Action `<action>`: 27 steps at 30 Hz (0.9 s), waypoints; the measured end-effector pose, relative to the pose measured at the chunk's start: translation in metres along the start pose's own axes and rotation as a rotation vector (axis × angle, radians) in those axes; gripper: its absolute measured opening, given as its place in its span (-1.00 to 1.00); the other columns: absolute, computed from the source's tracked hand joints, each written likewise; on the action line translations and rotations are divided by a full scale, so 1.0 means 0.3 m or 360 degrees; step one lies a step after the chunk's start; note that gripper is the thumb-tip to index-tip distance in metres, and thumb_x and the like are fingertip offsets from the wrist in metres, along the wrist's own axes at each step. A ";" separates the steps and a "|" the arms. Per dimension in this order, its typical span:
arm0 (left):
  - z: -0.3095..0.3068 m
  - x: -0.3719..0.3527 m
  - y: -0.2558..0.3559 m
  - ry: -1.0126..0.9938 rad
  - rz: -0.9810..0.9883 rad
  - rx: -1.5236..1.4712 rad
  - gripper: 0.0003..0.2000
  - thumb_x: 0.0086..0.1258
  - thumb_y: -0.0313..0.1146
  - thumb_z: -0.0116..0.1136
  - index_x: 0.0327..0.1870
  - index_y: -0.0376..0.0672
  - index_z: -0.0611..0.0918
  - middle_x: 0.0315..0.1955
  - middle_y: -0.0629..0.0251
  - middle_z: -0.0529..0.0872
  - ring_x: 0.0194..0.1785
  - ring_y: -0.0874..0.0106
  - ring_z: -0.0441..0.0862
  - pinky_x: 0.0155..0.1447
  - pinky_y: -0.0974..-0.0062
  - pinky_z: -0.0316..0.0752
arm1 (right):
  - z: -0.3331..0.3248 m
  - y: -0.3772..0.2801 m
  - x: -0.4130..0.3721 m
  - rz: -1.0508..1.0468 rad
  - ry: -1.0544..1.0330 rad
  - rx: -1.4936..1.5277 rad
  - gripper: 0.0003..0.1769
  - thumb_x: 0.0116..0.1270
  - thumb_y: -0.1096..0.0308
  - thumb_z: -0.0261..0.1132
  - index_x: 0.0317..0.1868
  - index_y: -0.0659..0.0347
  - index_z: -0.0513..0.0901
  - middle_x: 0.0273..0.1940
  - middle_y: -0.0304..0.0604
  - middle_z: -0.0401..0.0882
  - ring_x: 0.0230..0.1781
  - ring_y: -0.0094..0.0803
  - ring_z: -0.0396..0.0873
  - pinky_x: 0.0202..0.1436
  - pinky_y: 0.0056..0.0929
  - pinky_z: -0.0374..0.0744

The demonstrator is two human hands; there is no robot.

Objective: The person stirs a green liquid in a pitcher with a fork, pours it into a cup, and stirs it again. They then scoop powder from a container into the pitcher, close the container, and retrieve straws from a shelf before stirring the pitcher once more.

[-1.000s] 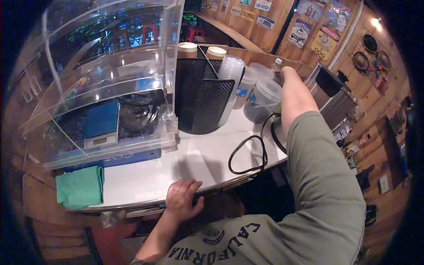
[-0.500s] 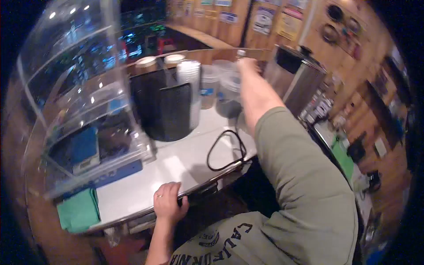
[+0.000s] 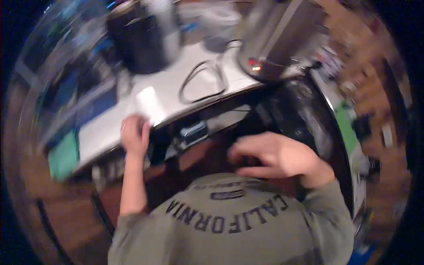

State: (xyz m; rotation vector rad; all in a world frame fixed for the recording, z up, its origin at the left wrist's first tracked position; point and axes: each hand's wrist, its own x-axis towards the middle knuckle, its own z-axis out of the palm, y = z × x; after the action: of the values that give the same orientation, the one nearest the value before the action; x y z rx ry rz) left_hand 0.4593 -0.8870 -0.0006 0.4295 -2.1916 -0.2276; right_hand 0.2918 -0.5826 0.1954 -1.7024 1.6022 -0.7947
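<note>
Leaning at the counter: the left hand (image 3: pixel 134 134) is curling its fingers over the rim of the white countertop (image 3: pixel 106 128), while the right hand (image 3: pixel 276 157) is hovering half open and apparently empty, low before the chest.
The looped black cable (image 3: pixel 201 81) is lying near that rim beside the tall steel urn (image 3: pixel 274 35), which is showing a red light; a careless reach could snag it and tug the urn. Motion blur is smearing everything, and the dark space under the counter is hiding its contents.
</note>
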 end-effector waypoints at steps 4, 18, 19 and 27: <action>-0.048 -0.058 0.067 0.0247 -0.0303 -0.0089 -0.93 0.21 -0.51 0.08 -0.48 -0.24 0.53 -0.50 0.10 0.56 -0.32 0.10 0.52 -0.17 0.23 0.40 | 0.183 0.287 -0.161 0.0733 -0.0256 -0.0128 -0.74 0.21 0.29 0.31 -0.16 0.28 0.61 -0.38 -0.06 0.62 -0.41 -0.25 0.59 -0.26 -0.36 0.54; -0.023 -1.137 0.460 0.0098 -0.1380 -0.0014 -0.72 0.12 -0.54 0.15 -0.13 -0.03 0.59 -0.04 0.13 0.48 0.12 0.10 0.41 0.18 0.24 0.32 | 0.913 0.832 -0.047 0.0637 -0.0586 -0.0338 -0.77 0.23 0.24 0.25 -0.20 0.21 0.62 -0.29 0.03 0.66 -0.23 -0.05 0.64 -0.10 -0.23 0.56; -0.073 -1.175 0.435 0.0176 -0.1515 -0.0034 -0.76 0.15 -0.52 0.14 -0.14 -0.06 0.59 -0.05 0.12 0.49 0.10 0.10 0.41 0.17 0.23 0.32 | 0.961 0.857 0.014 0.0586 -0.0583 -0.0212 -0.78 0.23 0.25 0.24 -0.22 0.21 0.62 -0.30 0.03 0.66 -0.24 -0.05 0.64 -0.11 -0.25 0.56; -0.213 -1.424 0.226 0.0411 -0.1731 0.0411 -0.84 0.30 -0.42 0.07 -0.11 -0.14 0.55 -0.08 0.14 0.51 0.09 0.13 0.42 0.21 0.26 0.28 | 1.201 0.905 0.731 0.0071 -0.0135 0.0083 -0.78 0.31 0.28 0.22 -0.19 0.25 0.65 -0.26 -0.05 0.67 -0.23 -0.29 0.61 -0.10 -0.36 0.53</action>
State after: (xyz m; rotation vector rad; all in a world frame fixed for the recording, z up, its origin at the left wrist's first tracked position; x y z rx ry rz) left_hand 0.7361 -0.6616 -0.2531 1.6707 -1.5366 -0.4324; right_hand 0.4321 -0.7894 -0.2395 -1.6366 1.5435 -0.7264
